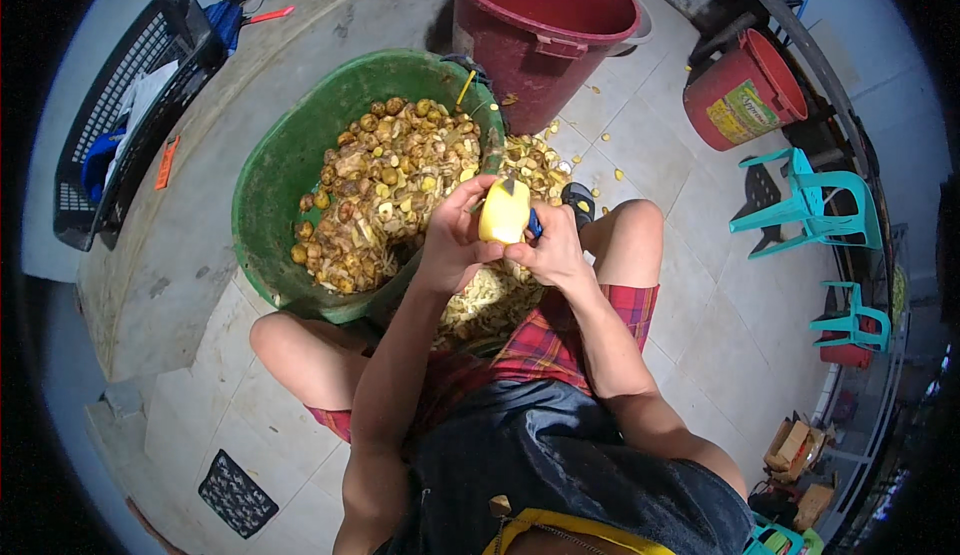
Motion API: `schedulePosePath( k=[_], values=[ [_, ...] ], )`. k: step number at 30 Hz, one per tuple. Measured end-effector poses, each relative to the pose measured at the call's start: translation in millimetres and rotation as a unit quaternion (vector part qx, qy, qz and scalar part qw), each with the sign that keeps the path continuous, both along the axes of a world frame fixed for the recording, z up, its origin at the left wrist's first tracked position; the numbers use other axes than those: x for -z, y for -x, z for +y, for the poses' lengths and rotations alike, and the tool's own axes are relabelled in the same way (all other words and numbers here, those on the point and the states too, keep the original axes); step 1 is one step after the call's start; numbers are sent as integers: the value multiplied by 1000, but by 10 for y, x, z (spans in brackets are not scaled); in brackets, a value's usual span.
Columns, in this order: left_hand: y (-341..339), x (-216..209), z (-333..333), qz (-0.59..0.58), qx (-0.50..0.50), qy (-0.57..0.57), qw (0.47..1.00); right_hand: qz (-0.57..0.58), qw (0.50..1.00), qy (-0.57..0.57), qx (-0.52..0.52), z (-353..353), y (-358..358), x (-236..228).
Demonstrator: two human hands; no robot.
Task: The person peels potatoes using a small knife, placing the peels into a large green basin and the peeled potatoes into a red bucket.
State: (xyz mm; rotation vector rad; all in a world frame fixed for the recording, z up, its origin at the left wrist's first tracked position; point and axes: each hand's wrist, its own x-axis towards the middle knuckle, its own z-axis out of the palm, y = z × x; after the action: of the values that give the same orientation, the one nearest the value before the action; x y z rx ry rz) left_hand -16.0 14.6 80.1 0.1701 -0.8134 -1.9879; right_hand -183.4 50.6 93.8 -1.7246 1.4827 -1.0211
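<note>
My left hand (450, 240) is wrapped round a smooth yellow oblong fruit or vegetable (503, 217), held up over my lap. A grey-brown patch shows at its far end. My right hand (556, 253) is closed on a small blue-handled tool (536, 223) against the right side of the yellow piece; its blade is hidden. Left of my hands is a large green tub (262, 180), where brown roundish pieces and yellow slices (375, 180) are heaped. Pale shavings (488, 305) lie beneath my hands, between my legs.
A big dark-red bin (520, 80) stands beyond the green tub. Yellow scraps (530, 160) litter the tiles near my foot. At right are a red bucket (745, 95) and turquoise stools (815, 205). A black crate (135, 105) rests on the ledge (160, 295) at left.
</note>
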Motion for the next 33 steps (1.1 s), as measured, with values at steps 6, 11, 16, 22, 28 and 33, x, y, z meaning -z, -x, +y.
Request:
schedulePosePath(
  k=[6, 11, 16, 22, 28, 33],
  values=[
    [58, -46, 19, -5, -92, 2, 996, 46, 991, 109, 60, 57, -123, -4],
    [75, -16, 49, -35, -134, 8, 990, 132, 983, 117, 58, 55, -41, 49],
    [99, 9, 40, -71, -166, 21, 983, 119, 985, 115, 48, 32, -22, 8],
    [76, 54, -33, -49, -162, -1, 986, -24, 998, -45, 28, 32, -39, 26],
    [-14, -47, -12, 7, -53, -37, 998, -38, 998, -38, 32, -47, -46, -69],
    [-50, -52, -22, -18, 21, -26, 999, -69, 997, -24, 14, -62, -37, -23]
  ],
)
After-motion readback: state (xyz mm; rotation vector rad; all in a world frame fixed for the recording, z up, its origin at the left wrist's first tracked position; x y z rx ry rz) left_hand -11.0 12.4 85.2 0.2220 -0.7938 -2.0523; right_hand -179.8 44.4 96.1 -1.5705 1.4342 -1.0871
